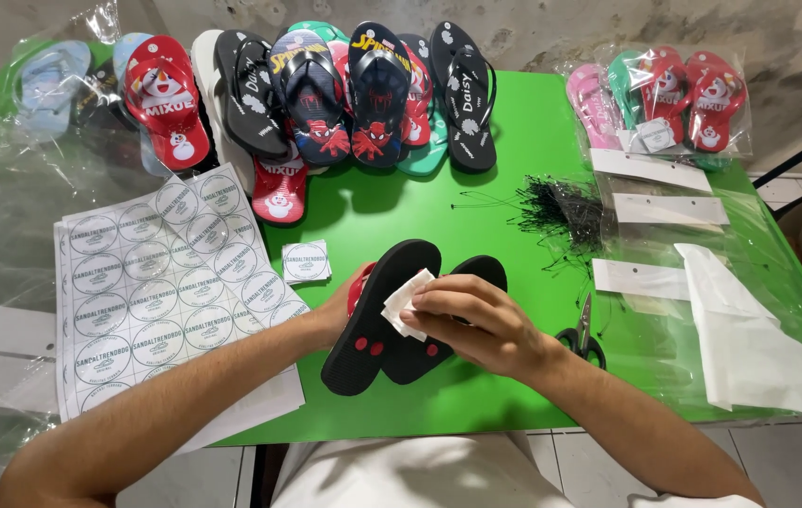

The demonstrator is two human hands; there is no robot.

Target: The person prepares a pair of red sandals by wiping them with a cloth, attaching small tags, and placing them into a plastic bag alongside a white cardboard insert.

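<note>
Left hand grips black sandals from beneath, soles up; right hand pinches white paper against them, above green table.

round sticker sheet left, bagged sandals right

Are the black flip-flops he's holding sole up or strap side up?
Sole up. The black flip-flops show plain undersides with red strap plugs; the left hand supports them, and the right hand presses a white cloth on them.

Left hand holds two black sandals soles up — right hand presses a white cloth on them.
</note>
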